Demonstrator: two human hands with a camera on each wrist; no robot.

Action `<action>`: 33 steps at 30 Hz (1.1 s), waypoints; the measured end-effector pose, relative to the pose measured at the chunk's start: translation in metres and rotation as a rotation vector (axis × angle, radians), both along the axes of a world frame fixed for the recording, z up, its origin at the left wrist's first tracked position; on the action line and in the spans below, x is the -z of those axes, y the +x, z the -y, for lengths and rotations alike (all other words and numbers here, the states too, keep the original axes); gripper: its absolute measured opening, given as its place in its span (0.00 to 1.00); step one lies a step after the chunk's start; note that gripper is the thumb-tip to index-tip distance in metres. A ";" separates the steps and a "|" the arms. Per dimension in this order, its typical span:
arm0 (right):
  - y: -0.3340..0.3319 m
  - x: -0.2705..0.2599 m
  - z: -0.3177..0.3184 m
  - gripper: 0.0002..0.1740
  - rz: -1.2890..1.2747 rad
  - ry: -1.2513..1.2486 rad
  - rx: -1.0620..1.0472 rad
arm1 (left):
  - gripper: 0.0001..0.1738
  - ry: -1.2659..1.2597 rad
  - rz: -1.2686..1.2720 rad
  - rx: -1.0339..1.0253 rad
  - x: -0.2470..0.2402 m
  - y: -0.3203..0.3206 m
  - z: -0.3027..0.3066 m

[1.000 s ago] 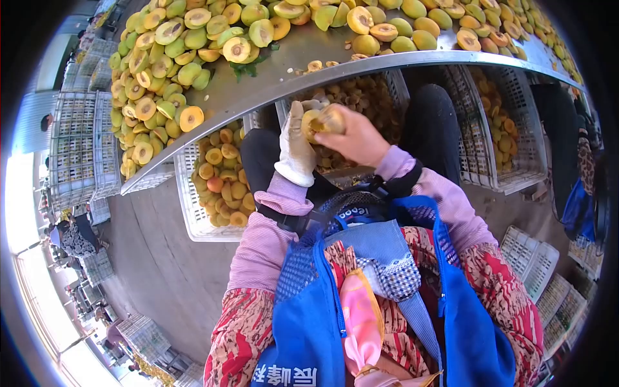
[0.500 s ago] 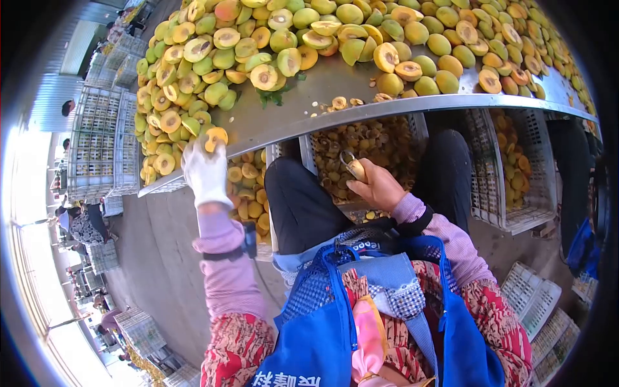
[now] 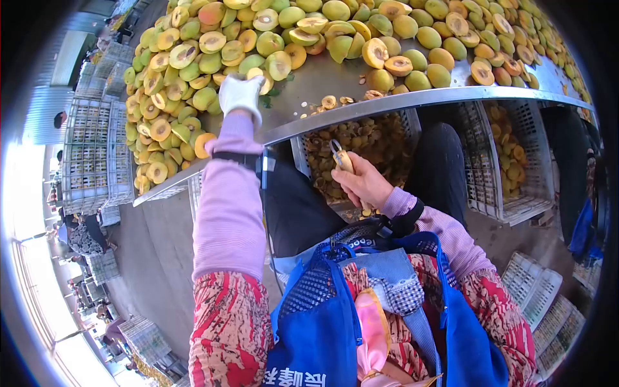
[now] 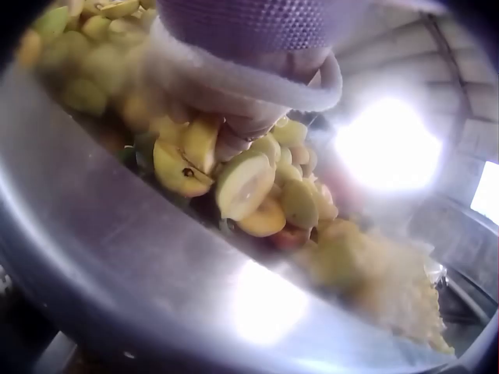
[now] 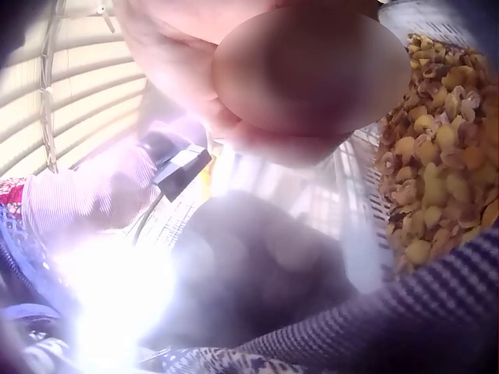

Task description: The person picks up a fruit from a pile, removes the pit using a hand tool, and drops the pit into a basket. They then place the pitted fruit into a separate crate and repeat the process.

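In the head view my gloved left hand [image 3: 240, 97] reaches over the metal table's front edge into the pile of halved apricots [image 3: 174, 84]. Its fingers pinch an apricot half [image 3: 256, 73] at the pile's near side. The left wrist view has the fingertips [image 4: 232, 142] down among cut fruit, partly hidden by the glove cuff. My bare right hand [image 3: 367, 184] grips the wooden handle of a pitting tool [image 3: 345, 162] with a metal loop at its tip, over a crate of pits and scraps [image 3: 309, 155]. The handle's butt end [image 5: 312, 74] is blurred in the right wrist view.
The metal table's raised rim [image 3: 387, 102] curves between me and the fruit. Pit scraps [image 3: 329, 102] lie along it. Another crate of apricot halves [image 3: 545, 193] stands at the right below the table. Stacked crates [image 3: 97, 155] stand to the left.
The left hand left the right hand, carried an apricot half to the left side of the table, then moved right onto the pile. The right hand stays low, holding the pitting tool.
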State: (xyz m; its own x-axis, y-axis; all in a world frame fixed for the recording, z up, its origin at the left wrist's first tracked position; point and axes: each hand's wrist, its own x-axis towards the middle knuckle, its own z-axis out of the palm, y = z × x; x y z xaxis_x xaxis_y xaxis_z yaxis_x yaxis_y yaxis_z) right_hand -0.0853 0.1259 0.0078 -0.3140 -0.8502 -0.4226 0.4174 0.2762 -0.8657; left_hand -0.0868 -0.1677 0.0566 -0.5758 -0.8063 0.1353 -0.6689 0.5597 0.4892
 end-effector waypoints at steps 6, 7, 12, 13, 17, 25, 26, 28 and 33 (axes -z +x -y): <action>0.016 -0.022 -0.003 0.13 0.017 -0.104 -0.005 | 0.14 1.485 -1.210 0.142 -0.003 0.078 -0.110; 0.021 -0.020 -0.003 0.13 0.022 -0.097 -0.006 | 0.15 1.556 -1.183 0.131 0.011 0.089 -0.116; 0.031 -0.008 0.000 0.17 -0.315 -0.102 -0.051 | 0.16 1.523 -1.217 0.011 0.040 0.099 -0.149; 0.033 -0.003 0.003 0.17 -0.399 -0.107 -0.038 | 0.16 1.487 -1.210 -0.042 0.041 0.097 -0.154; 0.033 0.003 0.012 0.19 -0.473 -0.071 0.010 | 0.14 1.278 -1.102 0.054 0.046 0.094 -0.164; 0.031 -0.005 0.021 0.22 -0.582 0.057 0.004 | 0.15 1.081 -1.047 0.024 0.056 0.087 -0.166; 0.031 -0.004 0.021 0.22 -0.579 0.063 0.005 | 0.16 1.117 -1.051 0.037 0.056 0.086 -0.166; 0.031 0.000 0.022 0.22 -0.643 0.059 -0.032 | 0.18 1.158 -1.048 0.046 0.057 0.085 -0.167; 0.021 0.001 0.021 0.18 -0.595 0.093 -0.155 | 0.29 1.124 -1.075 0.016 0.058 0.084 -0.167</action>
